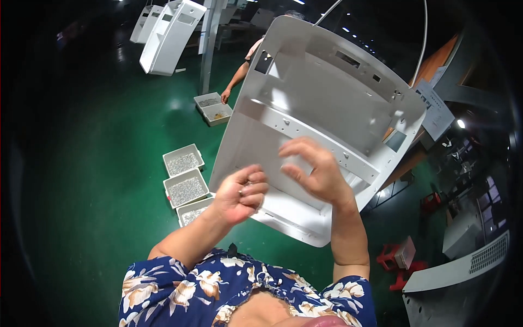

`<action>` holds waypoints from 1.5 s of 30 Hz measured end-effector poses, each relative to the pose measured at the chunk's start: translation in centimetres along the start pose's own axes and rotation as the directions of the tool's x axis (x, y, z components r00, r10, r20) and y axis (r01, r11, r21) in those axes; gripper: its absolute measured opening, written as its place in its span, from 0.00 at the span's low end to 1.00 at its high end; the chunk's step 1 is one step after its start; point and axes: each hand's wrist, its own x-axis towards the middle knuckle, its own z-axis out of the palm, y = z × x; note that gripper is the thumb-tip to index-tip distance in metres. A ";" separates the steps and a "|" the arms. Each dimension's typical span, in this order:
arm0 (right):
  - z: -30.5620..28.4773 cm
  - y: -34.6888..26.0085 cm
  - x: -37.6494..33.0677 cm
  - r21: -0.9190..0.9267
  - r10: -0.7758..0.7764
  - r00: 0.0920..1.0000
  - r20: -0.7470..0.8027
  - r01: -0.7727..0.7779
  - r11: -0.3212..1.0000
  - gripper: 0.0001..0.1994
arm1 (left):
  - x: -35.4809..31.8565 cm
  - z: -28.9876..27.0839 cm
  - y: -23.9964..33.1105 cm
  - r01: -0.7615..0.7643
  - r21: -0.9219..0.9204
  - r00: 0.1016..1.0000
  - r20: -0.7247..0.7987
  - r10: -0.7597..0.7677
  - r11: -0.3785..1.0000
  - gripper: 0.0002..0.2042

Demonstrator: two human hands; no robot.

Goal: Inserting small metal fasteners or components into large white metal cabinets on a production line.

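A large white sheet-metal housing [327, 98] hangs tilted in front of me, its hollow inner side with brackets and cut-outs facing me. My left hand [242, 193] is curled into a loose fist at the housing's lower left edge; small screws seem to lie inside it, but I cannot make them out. My right hand [316, 169] is raised over the housing's lower inner ledge with its fingers apart and bent, the thumb and forefinger close together; nothing shows between them.
Three white trays of small metal parts [185, 188] sit on the green floor at my left. Two more trays [213, 108] lie farther back, where another person's arm [237, 76] reaches down. More white housings [169, 35] hang behind. Red stools [395, 261] stand at right.
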 end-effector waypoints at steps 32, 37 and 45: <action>-4.3 10.3 13.8 -0.573 -0.106 0.666 -0.739 -0.537 0.619 0.11 | 2.8 -2.3 8.1 -0.095 0.840 0.702 0.437 0.562 -0.534 0.25; -4.9 11.9 13.3 -0.449 -0.287 0.450 -0.846 -0.309 0.838 0.03 | 3.6 -4.1 8.5 -0.068 0.841 0.683 0.432 0.590 -0.537 0.17; -12.4 13.1 4.6 0.659 0.647 0.122 -0.753 0.132 0.741 0.08 | 4.2 -4.9 9.9 -0.103 0.873 0.715 0.398 0.575 -0.477 0.13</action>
